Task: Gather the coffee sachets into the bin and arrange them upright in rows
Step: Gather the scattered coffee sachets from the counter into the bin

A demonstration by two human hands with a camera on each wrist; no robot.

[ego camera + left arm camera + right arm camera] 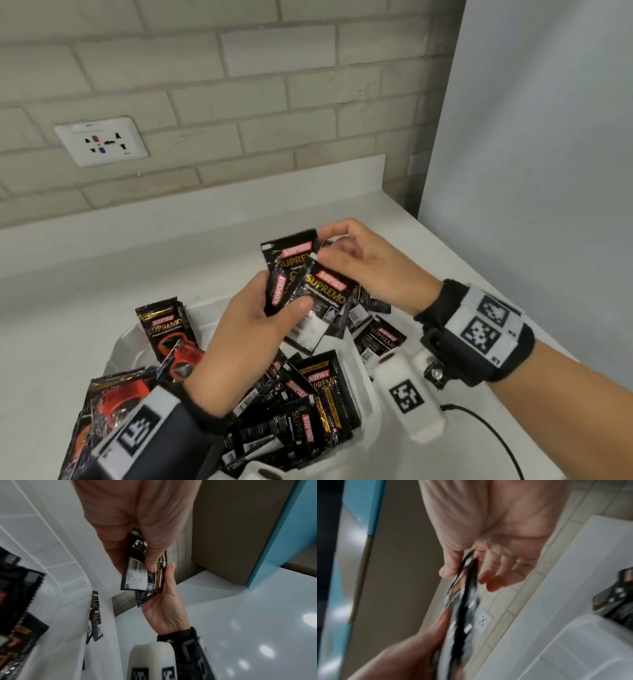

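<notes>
- Sachets loose in the bin (pixel 368 394): a jumbled pile (pixel 301 404) nearest the camera, lying flat & crossed, none in rows yet. One small upright group (pixel 164 325) stands at the bin's far-left corner.
- Left hand (pixel 246 329) above the bin's middle, fingers curled round a fanned bunch of sachets (pixel 308 287), thumb pressed on the front one.
- Right hand (pixel 370 267) just beyond, over the bin's far-right side; thumb & fingertips pinch the top edge of the rearmost sachet in that bunch. Other fingers loosely bent.
- A few more sachets (pixel 376 329) lie under the hands, at the bin's far-right edge; can't tell if in or out.
- Handling, my guess: light, thin foil packs, floppy & slick, prone to fan out or slide. Best held by the crimped edges, squared up as a stack before standing them.
</notes>
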